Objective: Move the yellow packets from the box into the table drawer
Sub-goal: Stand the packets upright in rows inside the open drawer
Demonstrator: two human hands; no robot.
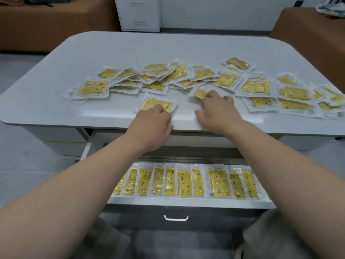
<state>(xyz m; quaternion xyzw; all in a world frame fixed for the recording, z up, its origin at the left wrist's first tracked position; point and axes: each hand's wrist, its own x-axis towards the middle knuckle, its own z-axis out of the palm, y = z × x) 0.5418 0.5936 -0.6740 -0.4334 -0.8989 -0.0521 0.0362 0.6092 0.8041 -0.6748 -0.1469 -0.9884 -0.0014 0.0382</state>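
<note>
1. Yellow packets [175, 75] are scattered over the table [130, 47], plus a row [183, 182] already in the open drawer [186, 200].
2. Left grip [155, 118] curls onto one loose packet [153, 103]; right grip [219, 109] presses spread fingers on another packet [199, 93].
3. They look light, floppy, slick, so I'd pinch the clear sealed edge.

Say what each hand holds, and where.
Left hand covers the near edge of a yellow plastic-wrapped packet; right hand presses a second packet. No clear grip shows.

white drawer cabinet [137, 14] at the back wall, brown bench [46, 25] far left, second brown bench [308, 40] right, crumpled cloth [330, 9] on top
</note>
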